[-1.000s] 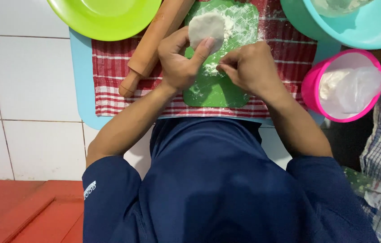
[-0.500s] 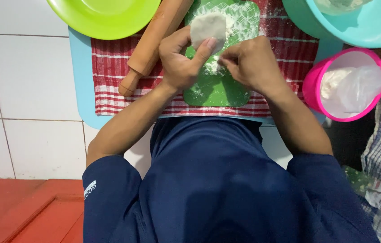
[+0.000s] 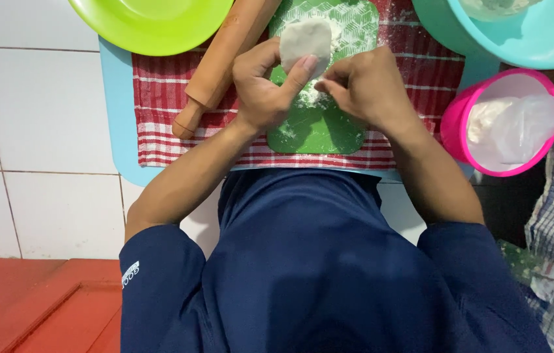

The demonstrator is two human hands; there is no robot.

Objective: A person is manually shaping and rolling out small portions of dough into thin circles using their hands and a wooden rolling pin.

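Top centre of the frame: flat, pale, roughly square piece of dough (image 3: 305,40) on the flour-dusted green plastic board (image 3: 319,127), long axis hard to tell, pinched at its lower edge by the left hand (image 3: 262,88); right hand (image 3: 365,88) just beside, fingers curled into the flour, grasp unclear. Left of the board, wooden rolling pin (image 3: 221,62) lying diagonally on the red-and-white checked cloth (image 3: 159,111), handle toward lower left. At right, round pink plastic tub (image 3: 456,127) holding a translucent white bag (image 3: 512,127); upper left, lime-green plastic plate (image 3: 149,23); upper right, turquoise plastic bowl (image 3: 538,42).

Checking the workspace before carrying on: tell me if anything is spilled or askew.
Flour is scattered off the green board onto the checked cloth. The rolling pin lies slanted beside the board.
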